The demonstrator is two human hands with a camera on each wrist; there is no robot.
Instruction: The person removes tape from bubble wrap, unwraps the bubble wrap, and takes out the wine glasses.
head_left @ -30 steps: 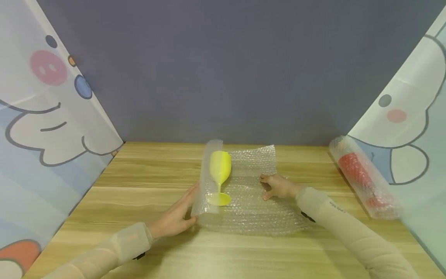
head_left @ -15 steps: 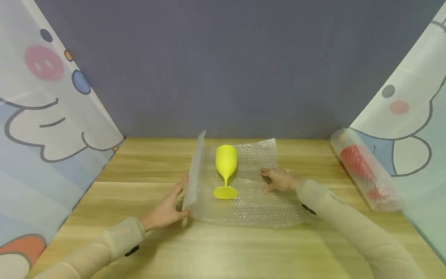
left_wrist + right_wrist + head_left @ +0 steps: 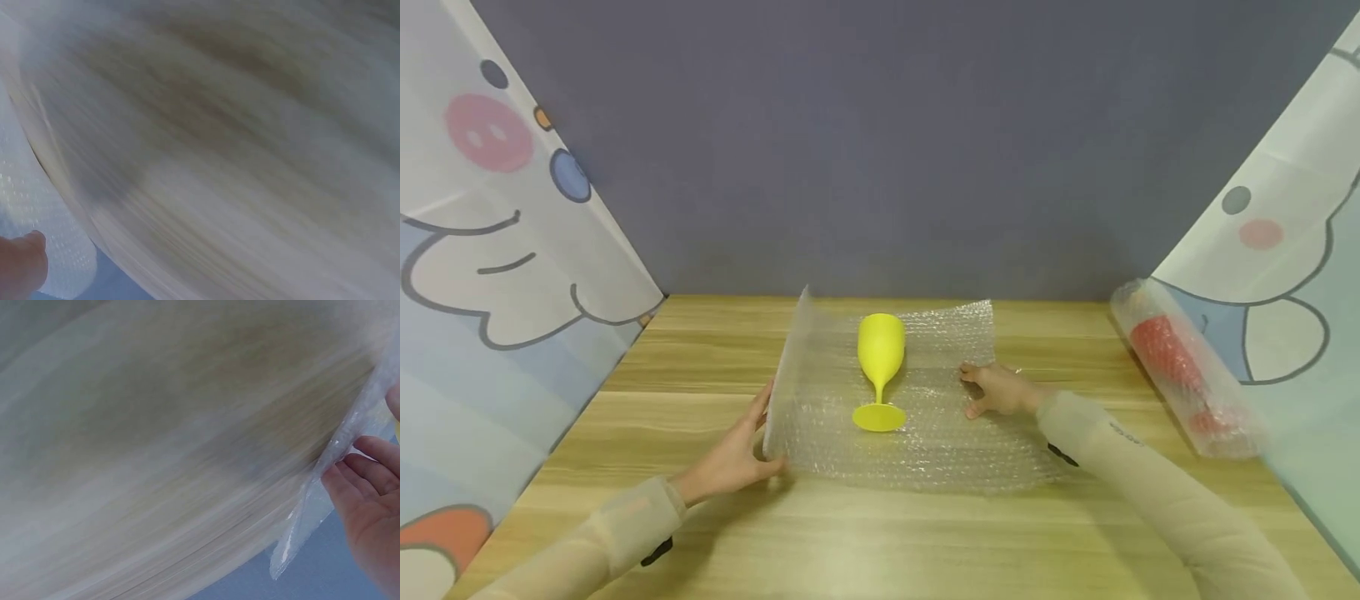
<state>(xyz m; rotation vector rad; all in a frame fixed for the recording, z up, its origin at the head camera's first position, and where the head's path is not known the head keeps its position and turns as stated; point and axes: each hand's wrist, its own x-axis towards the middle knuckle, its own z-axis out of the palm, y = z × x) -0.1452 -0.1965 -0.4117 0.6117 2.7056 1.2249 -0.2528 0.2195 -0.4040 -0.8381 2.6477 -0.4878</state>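
Turning the flap back off the yellow goblet

Toward the front edge of the surface, the left hand meets the flap at its outer side, thumb and fingers apart. The right hand touches the right part of the bubble wrap, thumb clear of fingers. Between them the goblet lies on the sheet, foot toward the front edge. A second ago the flap partly covered it; now it is bare, so unwrapping looks nearly done. Near the far right corner lies a wrapped red item.
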